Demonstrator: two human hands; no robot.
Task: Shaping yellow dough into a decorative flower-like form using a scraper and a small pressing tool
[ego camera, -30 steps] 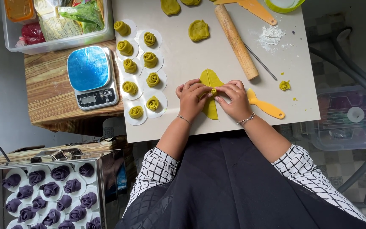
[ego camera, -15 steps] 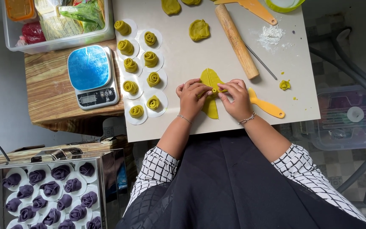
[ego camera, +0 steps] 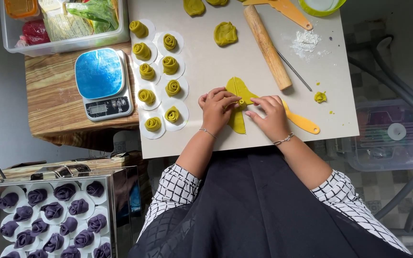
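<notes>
Both hands pressed a strip of yellow-green dough (ego camera: 237, 122) lying on the bench (ego camera: 206, 129) beside the rolling pin (ego camera: 266, 47). The left hand (ego camera: 216, 106) and right hand (ego camera: 271, 114) had fingers pinched on its rolled middle. It looked soft, light and easily torn, best held gently by the edges.

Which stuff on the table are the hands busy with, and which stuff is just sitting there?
In use:
- left hand and right hand, both on the yellow-green dough strip
- finished dough roses on paper rounds

Just lying about:
- rolling pin
- kitchen scale
- orange scraper
- purple dough roses
</notes>
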